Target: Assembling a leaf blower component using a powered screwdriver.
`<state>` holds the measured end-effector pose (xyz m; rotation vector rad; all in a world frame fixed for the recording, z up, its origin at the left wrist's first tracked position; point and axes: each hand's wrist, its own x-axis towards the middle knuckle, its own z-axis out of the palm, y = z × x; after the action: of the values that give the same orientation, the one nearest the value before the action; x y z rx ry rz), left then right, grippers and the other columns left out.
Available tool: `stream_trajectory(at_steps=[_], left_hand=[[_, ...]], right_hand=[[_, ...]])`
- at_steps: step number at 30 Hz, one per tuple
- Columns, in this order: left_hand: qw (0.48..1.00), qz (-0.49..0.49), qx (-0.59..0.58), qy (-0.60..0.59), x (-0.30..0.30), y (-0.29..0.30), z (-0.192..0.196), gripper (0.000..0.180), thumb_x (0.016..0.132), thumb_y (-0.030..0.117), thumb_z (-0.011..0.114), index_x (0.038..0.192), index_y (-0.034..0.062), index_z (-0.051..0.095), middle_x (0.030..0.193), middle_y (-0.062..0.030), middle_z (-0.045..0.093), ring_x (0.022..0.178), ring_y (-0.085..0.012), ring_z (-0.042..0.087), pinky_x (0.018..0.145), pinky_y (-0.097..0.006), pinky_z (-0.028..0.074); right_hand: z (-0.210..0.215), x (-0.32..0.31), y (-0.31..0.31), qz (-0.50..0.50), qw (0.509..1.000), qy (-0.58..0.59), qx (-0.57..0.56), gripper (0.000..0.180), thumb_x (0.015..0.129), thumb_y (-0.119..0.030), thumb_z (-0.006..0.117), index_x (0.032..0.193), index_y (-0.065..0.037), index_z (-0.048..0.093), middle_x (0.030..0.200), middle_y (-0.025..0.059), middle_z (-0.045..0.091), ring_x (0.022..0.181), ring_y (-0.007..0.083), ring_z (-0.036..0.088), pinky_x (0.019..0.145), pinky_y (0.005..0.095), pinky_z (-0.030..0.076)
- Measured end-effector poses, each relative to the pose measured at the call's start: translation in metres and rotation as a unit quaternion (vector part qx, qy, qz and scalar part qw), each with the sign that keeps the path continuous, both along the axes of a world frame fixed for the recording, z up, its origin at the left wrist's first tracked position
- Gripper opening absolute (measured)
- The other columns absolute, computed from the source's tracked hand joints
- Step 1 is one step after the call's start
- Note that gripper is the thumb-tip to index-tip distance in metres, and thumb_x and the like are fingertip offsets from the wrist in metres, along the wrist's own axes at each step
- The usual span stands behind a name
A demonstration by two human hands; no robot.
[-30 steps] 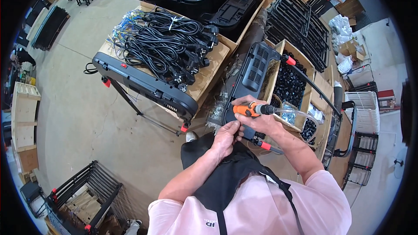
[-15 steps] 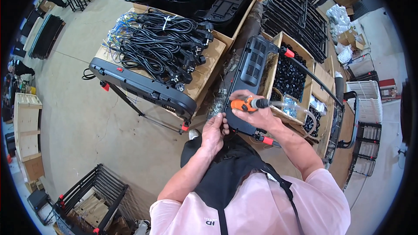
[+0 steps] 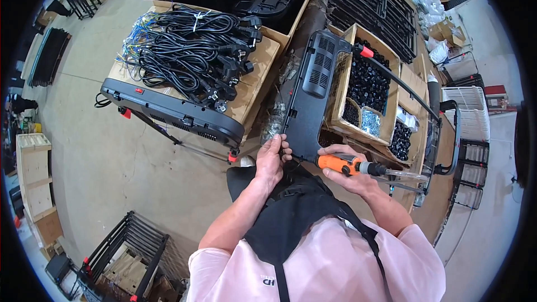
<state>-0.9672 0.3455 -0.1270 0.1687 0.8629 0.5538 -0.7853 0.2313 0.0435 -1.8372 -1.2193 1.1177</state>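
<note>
Orange driver (image 3: 337, 163), gripped by the right hand (image 3: 354, 183), sits beside the near right corner of the black panel (image 3: 307, 126), the left hand (image 3: 270, 161) curled at its near left (any contents hidden), seemingly mid-fastening, which calls for careful alignment.

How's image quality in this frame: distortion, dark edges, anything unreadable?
Head view: fisheye vignetting blackens the corners; head view: the wooden crate leans along the curved left rim; head view: the orange tool in the right hand reads clearly, but whatever the left hand may hold cannot be made out.
</note>
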Motion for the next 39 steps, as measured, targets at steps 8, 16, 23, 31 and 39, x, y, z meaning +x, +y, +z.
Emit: stream_trajectory(at_steps=[8,16,23,31,39], left_hand=[[1.000,-0.025,-0.001,0.004,-0.002,0.005,0.001,0.028,0.109,0.035,0.062,0.114,0.0076,0.069,0.085,0.0009,0.065,0.071,-0.0108,0.065,0.061,-0.025,0.056],[0.999,-0.032,0.003,0.015,-0.003,0.006,0.002,0.028,0.108,0.035,0.064,0.113,0.0078,0.069,0.085,0.0010,0.064,0.071,-0.0108,0.064,0.061,-0.025,0.055],[0.999,-0.043,-0.002,0.024,-0.001,0.006,0.003,0.028,0.108,0.036,0.064,0.110,0.0082,0.069,0.084,0.0018,0.064,0.070,-0.0100,0.063,0.060,-0.025,0.054],[0.997,-0.069,0.008,-0.024,0.012,0.009,0.033,0.029,0.110,0.035,0.060,0.114,0.0074,0.069,0.087,0.0017,0.065,0.071,-0.0105,0.063,0.061,-0.026,0.053],[0.997,-0.052,-0.021,-0.056,0.088,0.036,0.054,0.027,0.108,0.034,0.063,0.114,0.0084,0.069,0.088,0.0027,0.065,0.072,-0.0104,0.061,0.061,-0.025,0.053]], right_hand=[[-0.021,-0.009,-0.006,-0.019,0.999,0.010,0.024,0.044,0.088,-0.015,0.081,0.128,-0.006,0.068,0.130,0.0098,0.072,0.121,0.0232,0.069,0.109,0.0377,0.052],[-0.023,-0.004,0.005,0.157,0.973,-0.070,0.152,0.045,0.082,-0.003,0.082,0.125,-0.005,0.070,0.127,0.0144,0.073,0.121,0.0326,0.071,0.105,0.0415,0.057],[-0.032,-0.011,0.000,0.145,0.973,-0.098,0.150,0.047,0.081,-0.005,0.084,0.126,-0.006,0.071,0.127,0.0137,0.074,0.120,0.0327,0.071,0.103,0.0411,0.058],[0.010,-0.001,-0.003,-0.078,0.979,0.094,0.162,0.046,0.087,-0.003,0.081,0.130,-0.005,0.064,0.129,0.0149,0.072,0.125,0.0272,0.068,0.109,0.0422,0.054],[0.011,0.055,0.020,-0.130,0.952,0.122,0.247,0.051,0.088,-0.001,0.079,0.134,-0.002,0.058,0.133,0.0200,0.069,0.128,0.0280,0.066,0.112,0.0438,0.053]])
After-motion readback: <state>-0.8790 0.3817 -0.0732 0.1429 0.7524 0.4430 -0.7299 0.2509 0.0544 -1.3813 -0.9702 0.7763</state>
